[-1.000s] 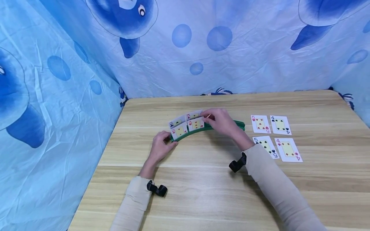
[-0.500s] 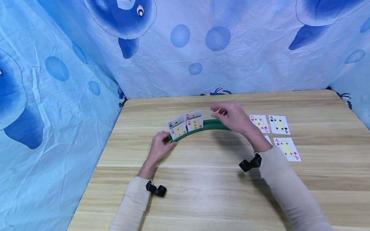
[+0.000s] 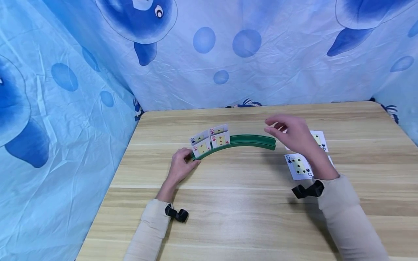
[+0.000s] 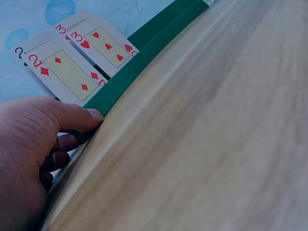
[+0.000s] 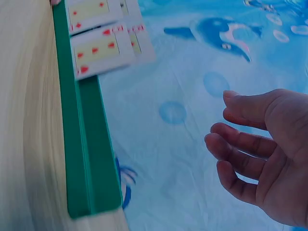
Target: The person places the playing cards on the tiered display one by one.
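A curved green card holder stands on the table, its left end pinched by my left hand, thumb in front and fingers behind. Two rows of playing cards lean in its left part. In front are the two of diamonds and the three of hearts. Behind them, partly covered, are a black two and a red three. My right hand, fingers loosely curled and holding nothing, hovers right of the holder's right end, above face-up cards. Among those, the five of spades shows.
Partly behind the right hand, the four of spades lies on the wooden table. The other cards there are mostly hidden by the hand and wrist. A blue dolphin-print sheet hangs along the table's back and left.
My right hand has left the three of hearts in the holder and moved right, over the loose cards. The left hand has stayed at the holder's left end.
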Motion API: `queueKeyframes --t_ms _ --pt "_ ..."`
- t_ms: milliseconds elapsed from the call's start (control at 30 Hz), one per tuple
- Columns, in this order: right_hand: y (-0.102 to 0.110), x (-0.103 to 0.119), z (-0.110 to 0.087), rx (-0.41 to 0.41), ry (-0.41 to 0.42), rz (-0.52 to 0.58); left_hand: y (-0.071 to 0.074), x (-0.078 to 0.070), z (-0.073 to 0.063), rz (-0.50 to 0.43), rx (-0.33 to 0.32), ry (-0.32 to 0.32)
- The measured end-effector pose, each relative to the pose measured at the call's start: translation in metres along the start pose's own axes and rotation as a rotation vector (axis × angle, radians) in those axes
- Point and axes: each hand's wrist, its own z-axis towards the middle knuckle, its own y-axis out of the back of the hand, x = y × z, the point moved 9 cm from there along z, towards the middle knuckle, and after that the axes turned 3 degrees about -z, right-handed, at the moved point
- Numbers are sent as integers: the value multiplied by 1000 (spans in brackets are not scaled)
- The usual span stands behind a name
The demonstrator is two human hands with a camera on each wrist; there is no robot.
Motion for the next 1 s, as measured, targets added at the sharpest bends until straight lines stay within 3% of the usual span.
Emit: queueKeyframes --t_ms 400,1000 --pt "27 -56 -30 -34 -153 -15 1 1 0 -3 2 9" --pt "32 -133 -54 51 -325 -100 1 -1 0 -3 -4 1"
